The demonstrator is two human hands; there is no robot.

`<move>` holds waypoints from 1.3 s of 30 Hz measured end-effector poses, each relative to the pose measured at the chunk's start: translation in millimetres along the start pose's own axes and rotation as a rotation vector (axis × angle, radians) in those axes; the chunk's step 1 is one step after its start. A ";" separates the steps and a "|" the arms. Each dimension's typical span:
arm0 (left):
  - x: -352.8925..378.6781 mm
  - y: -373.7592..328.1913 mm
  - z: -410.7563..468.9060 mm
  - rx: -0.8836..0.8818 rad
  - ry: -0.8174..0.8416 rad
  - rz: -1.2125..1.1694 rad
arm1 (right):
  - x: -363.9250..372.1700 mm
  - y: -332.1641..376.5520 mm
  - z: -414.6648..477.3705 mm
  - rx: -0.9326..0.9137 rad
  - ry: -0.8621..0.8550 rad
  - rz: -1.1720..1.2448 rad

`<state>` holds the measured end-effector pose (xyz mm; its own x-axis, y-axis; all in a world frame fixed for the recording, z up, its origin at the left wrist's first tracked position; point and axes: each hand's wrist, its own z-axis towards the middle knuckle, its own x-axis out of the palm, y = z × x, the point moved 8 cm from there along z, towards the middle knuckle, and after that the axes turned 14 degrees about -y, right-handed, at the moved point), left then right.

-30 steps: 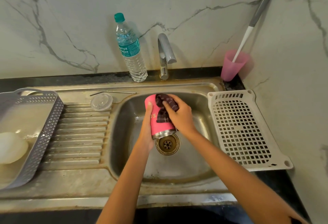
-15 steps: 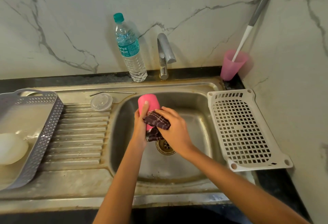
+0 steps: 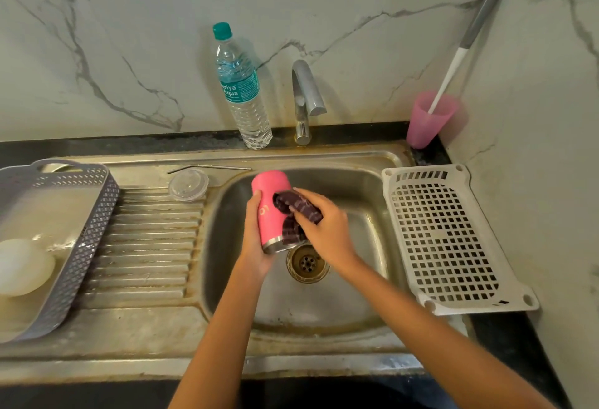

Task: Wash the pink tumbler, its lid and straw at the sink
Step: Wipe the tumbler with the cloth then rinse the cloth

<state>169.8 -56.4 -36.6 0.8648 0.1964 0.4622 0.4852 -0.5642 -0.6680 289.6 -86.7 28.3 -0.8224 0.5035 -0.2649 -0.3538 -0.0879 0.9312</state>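
Step in hand, as I read it: scrubbing the tumbler's outer wall. Left hand (image 3: 256, 240) grip is wrapped round the pink metal tumbler (image 3: 270, 204) from its left side. The tumbler is tilted, bare steel rim end toward the camera and low, closed pink end pointing away. It is held over the basin of the stainless steel sink (image 3: 356, 279), just left of the drain (image 3: 307, 262) and above it. Right hand (image 3: 327, 230) grip is bunched on a dark patterned cloth (image 3: 296, 210), pressing it onto the tumbler's right flank. White perforated plastic tray (image 3: 444, 240) sits on the black worktop (image 3: 505, 337) right of the basin. Farther back on the ribbed drainboard (image 3: 146, 246), the clear round plastic lid (image 3: 188, 184) lies flat and the thin bent metal straw (image 3: 210, 168) lies just behind it. Neither is in a hand, so likely not washed yet. Chrome tap (image 3: 304, 100) at the back shows no visible stream. Next move likely needs the left grip to turn the tumbler so the cloth reaches the covered side, then the inside, then tap on for a rinse. Wet metal is probably slippery, so keep the grip firm while turning.
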 end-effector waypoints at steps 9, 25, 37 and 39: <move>-3.6 0.8 4.9 -0.045 -0.071 0.240 | 18.1 14.2 -23.9 -0.214 0.082 -0.253; 5.6 9.8 -1.9 -0.085 -0.027 -0.041 | 7.6 19.8 -5.5 -0.178 0.082 -0.199; 1.9 -5.3 7.1 0.003 -0.085 0.016 | 5.5 24.2 -11.0 -0.234 0.077 -0.267; 3.9 -3.0 5.3 0.030 -0.079 0.062 | 11.8 30.7 -12.8 -0.338 0.057 -0.375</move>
<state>172.4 -49.7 -35.9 0.9003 0.2252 0.3725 0.4328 -0.5536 -0.7115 263.4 -94.5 50.6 -0.6309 0.5067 -0.5876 -0.7461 -0.1885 0.6386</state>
